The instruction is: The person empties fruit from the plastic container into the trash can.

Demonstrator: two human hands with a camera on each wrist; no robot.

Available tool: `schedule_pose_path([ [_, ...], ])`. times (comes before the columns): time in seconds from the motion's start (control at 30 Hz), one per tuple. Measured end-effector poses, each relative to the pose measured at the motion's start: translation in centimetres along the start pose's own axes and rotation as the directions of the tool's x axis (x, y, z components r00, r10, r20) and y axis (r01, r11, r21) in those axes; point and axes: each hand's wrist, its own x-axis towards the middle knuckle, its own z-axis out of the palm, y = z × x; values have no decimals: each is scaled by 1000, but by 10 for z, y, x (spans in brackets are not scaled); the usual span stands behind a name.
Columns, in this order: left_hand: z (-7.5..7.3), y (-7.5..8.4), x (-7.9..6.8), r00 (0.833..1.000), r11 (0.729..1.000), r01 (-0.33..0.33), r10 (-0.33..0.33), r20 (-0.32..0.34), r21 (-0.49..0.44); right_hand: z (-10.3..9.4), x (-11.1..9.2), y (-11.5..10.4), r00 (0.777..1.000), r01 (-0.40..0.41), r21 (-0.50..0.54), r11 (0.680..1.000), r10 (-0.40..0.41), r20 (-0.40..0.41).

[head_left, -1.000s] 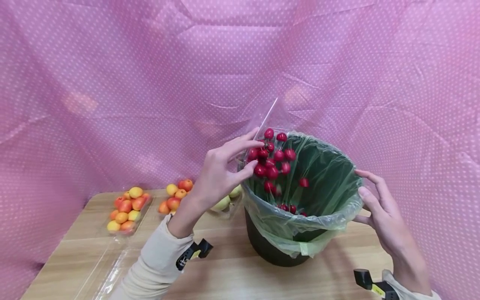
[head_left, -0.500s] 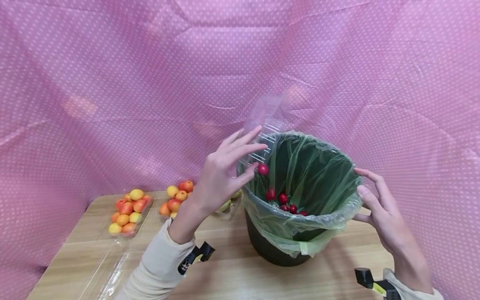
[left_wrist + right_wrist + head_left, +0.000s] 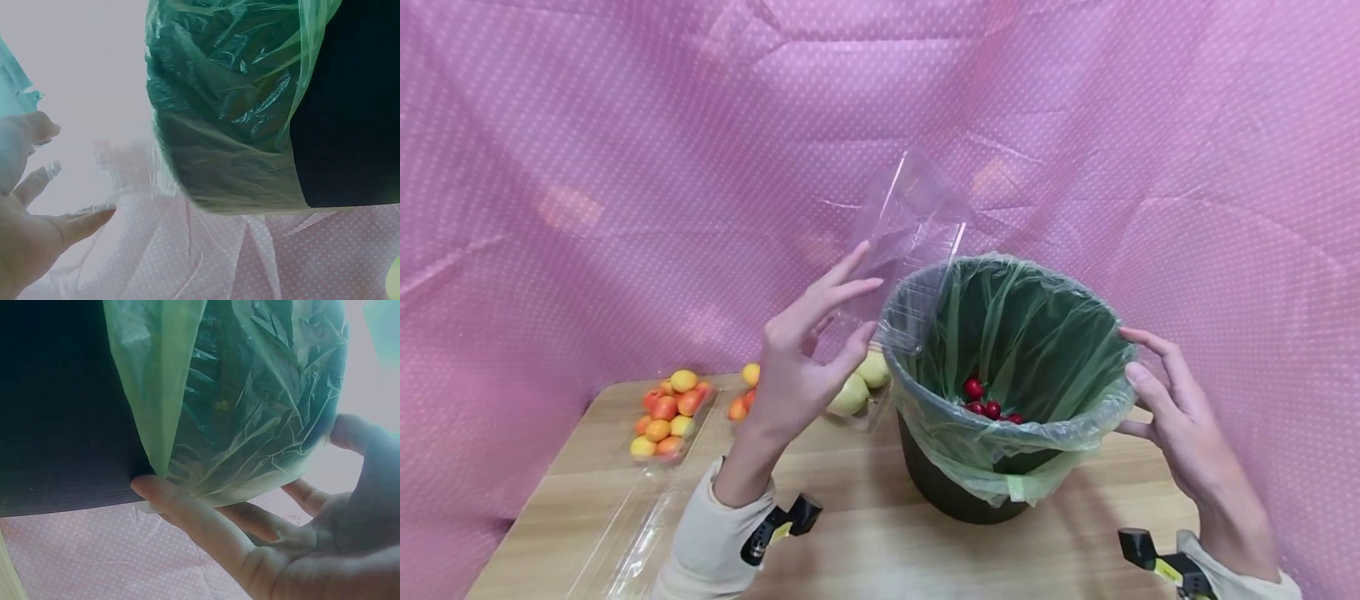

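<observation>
My left hand (image 3: 808,354) holds a clear plastic fruit box (image 3: 917,242), tilted at the left rim of the bin, with no fruit seen inside it. In the left wrist view that box looks blurred beside the fingers (image 3: 87,225). The black bin (image 3: 951,492) wears a pale green bin liner (image 3: 1037,333) folded over its rim. Several red cherries (image 3: 992,409) lie in the liner. My right hand (image 3: 1187,425) rests on the bin's right side, fingers spread against the liner, as the right wrist view also shows (image 3: 206,531).
Left on the wooden table (image 3: 842,517) stand a clear box of red and yellow fruits (image 3: 664,417) and a second such group (image 3: 747,392), partly hidden by my left arm. Pale green pears (image 3: 852,396) sit behind the bin's left. A clear plastic lid (image 3: 636,533) lies at front left.
The cherries that were in the tilted box have dropped out into the bin. My left hand has drawn the box a little left. The right hand stays at the rim.
</observation>
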Motion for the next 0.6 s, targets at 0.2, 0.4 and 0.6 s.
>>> schedule_pose_path([
  [0.2, -17, 11, -24, 988, 985, 101, -116, -101, -136, 4, 4, 2, 1000, 2, 28, 1000, -2, 19],
  [0.4, -32, 20, -45, 957, 968, 166, -204, -206, -190, 1, 6, 3, 1000, 10, 80, 997, -12, 25],
  [0.6, -47, 32, -77, 907, 909, 316, -374, -193, -273, -5, 3, 7, 999, 28, 109, 994, -31, 26],
])
